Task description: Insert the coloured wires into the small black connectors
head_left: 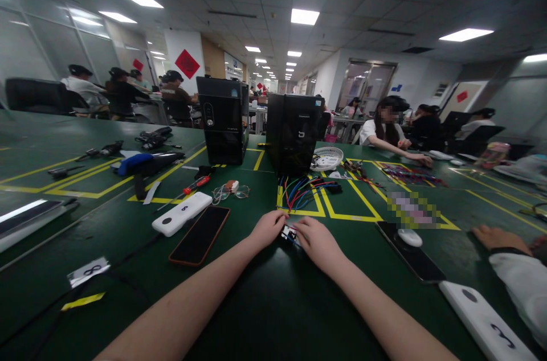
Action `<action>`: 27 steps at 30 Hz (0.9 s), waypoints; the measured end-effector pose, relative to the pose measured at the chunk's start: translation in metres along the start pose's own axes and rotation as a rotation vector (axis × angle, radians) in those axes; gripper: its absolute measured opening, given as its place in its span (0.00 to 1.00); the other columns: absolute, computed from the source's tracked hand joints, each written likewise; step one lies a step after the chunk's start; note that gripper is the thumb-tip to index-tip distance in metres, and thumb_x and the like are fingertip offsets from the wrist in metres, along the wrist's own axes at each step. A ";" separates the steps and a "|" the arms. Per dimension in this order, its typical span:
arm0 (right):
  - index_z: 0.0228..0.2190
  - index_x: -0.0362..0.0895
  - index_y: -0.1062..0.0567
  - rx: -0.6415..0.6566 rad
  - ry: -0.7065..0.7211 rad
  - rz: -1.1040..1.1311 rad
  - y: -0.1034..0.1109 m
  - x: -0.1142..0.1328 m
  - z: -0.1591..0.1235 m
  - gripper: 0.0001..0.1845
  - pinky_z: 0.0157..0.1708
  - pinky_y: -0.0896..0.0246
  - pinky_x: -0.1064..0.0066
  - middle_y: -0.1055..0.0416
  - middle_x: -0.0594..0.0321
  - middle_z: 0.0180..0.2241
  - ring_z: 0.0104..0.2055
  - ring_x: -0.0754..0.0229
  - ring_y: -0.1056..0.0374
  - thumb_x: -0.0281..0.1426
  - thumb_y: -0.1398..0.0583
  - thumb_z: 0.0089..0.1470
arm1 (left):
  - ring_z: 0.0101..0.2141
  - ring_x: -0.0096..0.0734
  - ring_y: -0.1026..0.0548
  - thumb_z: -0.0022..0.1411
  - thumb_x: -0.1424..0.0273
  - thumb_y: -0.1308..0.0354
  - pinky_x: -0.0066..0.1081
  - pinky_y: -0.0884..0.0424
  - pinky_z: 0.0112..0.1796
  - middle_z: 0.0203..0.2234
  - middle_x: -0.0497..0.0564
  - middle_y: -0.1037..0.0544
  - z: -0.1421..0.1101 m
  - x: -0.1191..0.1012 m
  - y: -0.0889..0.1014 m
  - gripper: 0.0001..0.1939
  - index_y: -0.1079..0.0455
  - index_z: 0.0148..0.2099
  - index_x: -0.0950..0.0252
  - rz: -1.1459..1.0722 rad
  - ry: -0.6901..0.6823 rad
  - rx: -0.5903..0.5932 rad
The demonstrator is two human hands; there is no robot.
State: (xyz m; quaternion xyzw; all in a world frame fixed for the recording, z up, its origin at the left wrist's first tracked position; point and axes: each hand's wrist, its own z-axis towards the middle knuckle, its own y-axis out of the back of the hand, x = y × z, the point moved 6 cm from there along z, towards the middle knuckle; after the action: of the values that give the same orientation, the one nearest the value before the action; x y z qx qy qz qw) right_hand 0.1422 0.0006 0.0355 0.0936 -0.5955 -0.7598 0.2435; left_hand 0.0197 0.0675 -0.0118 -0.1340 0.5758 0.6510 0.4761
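Over the green table's middle, my left hand (269, 228) and my right hand (315, 239) are close together, fingers closed on the two sides of a small black-and-white part (289, 232). A bit of blue shows beside it near the right fingers. What exactly the part is cannot be made out, as fingertips cover its edges. Just beyond the hands lies a bunch of red, blue and green wires (299, 190). Whether any wire joins the part is unclear.
Two black computer cases (222, 127) stand behind the wires, with a white basket (327, 158) alongside. Left are a phone (200, 234), a white power bank (182, 213), glasses (231, 192) and a red screwdriver (195, 185). At right are another phone (412, 253) and a co-worker's hand (499, 240).
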 end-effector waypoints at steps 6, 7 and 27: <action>0.41 0.42 0.26 0.094 -0.054 0.111 -0.015 -0.036 0.003 0.14 0.45 0.44 0.70 0.31 0.57 0.40 0.43 0.59 0.36 0.27 0.44 0.52 | 0.37 0.33 0.27 0.62 0.73 0.56 0.29 0.33 0.40 0.32 0.51 0.23 -0.001 -0.003 0.000 0.14 0.28 0.39 0.66 -0.009 -0.020 0.016; 0.38 0.42 0.26 0.121 -0.035 0.114 -0.021 -0.036 0.003 0.11 0.43 0.44 0.70 0.31 0.57 0.39 0.42 0.59 0.36 0.27 0.43 0.51 | 0.37 0.33 0.27 0.62 0.72 0.56 0.29 0.33 0.40 0.32 0.51 0.23 -0.001 -0.003 -0.001 0.14 0.28 0.39 0.66 -0.015 -0.021 0.026; 0.30 0.42 0.33 0.104 -0.088 0.155 -0.008 -0.019 0.000 0.07 0.33 0.47 0.73 0.32 0.60 0.30 0.33 0.62 0.37 0.27 0.50 0.57 | 0.34 0.33 0.28 0.63 0.67 0.57 0.28 0.34 0.36 0.29 0.51 0.24 -0.001 -0.009 0.003 0.17 0.28 0.32 0.67 -0.090 -0.036 0.037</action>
State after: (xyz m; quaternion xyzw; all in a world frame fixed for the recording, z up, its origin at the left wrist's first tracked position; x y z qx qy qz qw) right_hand 0.1569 0.0113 0.0249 0.0264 -0.6496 -0.7101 0.2703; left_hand 0.0217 0.0630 -0.0035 -0.1395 0.5725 0.6205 0.5174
